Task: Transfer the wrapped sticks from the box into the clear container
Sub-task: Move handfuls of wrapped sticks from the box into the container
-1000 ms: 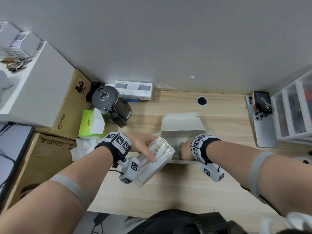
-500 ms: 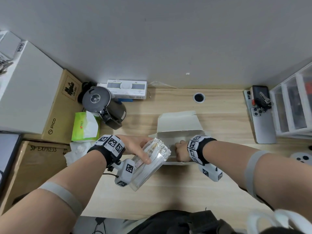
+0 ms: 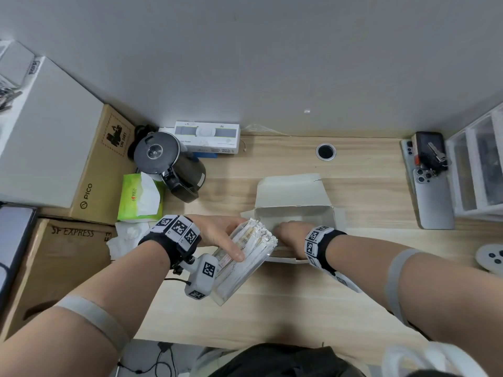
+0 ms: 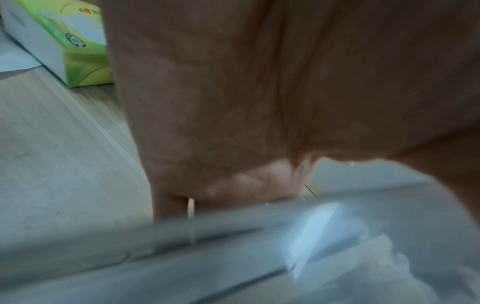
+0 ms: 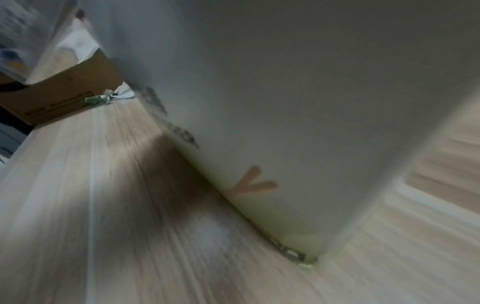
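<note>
Light wood counter (image 3: 367, 202), grey wall behind. Our left hand (image 3: 217, 232) grips the clear plastic container (image 3: 239, 262), tilted, packed with white wrapped sticks (image 3: 255, 235), mouth just beside the open white cardboard box (image 3: 294, 202) mid-counter. Our right hand (image 3: 290, 232) is inside the box; can't tell its grip.

Our left hand (image 3: 217, 235) curls around the clear container (image 3: 242, 261), thumb laid along its side, tilting it toward our right. Our right hand (image 3: 290, 232) reaches down into the box (image 3: 296, 213), its fingers hidden. Both forearms stretch forward.
</note>
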Motion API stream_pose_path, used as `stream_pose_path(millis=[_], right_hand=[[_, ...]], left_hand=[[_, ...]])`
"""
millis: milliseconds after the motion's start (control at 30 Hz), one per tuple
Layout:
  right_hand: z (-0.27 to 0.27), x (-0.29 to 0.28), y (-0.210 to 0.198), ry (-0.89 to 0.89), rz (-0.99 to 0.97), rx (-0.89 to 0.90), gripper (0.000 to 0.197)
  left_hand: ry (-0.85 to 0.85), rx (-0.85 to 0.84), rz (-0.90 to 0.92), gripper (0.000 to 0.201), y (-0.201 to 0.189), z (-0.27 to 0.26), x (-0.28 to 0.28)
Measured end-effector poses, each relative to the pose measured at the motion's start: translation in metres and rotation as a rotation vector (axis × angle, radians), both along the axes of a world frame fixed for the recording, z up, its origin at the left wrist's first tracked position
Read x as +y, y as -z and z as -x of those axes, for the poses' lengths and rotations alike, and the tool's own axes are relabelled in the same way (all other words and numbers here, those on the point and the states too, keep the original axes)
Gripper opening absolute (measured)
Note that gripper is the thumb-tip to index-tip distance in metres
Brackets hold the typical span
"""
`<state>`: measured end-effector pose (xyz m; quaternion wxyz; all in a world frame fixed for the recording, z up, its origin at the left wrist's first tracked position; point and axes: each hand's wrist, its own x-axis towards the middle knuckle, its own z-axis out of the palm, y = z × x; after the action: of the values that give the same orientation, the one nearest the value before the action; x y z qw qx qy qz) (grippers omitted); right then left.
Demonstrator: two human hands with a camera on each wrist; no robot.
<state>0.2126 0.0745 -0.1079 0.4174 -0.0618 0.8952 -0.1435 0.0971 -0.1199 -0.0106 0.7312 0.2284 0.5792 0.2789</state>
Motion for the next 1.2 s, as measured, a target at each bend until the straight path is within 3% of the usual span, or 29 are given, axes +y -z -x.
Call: stream_pose_path(millis=[267,467,667,1000,1100,1200], right_hand=[[-0.003,-0.005,-0.005,-0.07,-0.09,0.012,0.036],[0.003,-0.008,-0.006,-0.122,-0.156,-0.099,0.027],[0.002,-0.007,-0.003,-0.067,-0.143,-0.081,0.035],[0.008,0.0,-0.024,-0.13,-0.17,-0.093,0.005],[0.012,0.003,-0.036,-0.106,-0.122,-0.058,0.022],[0.018,0.007,-0.051,-0.022,-0.088,-0.02,0.019]], left_hand=[[0.007,-0.003,0.019,0.064,0.0,0.001,0.001],[-0.006,0.007,0.033,0.066,0.002,0.001,0.0],[-0.024,0.002,0.033,0.068,0.008,0.001,-0.004],[-0.039,0.033,0.042,0.077,0.003,-0.001,-0.004],[-0.038,0.045,0.045,0.076,0.004,-0.001,-0.003],[-0.034,0.065,0.048,0.075,0.001,-0.001,-0.002]])
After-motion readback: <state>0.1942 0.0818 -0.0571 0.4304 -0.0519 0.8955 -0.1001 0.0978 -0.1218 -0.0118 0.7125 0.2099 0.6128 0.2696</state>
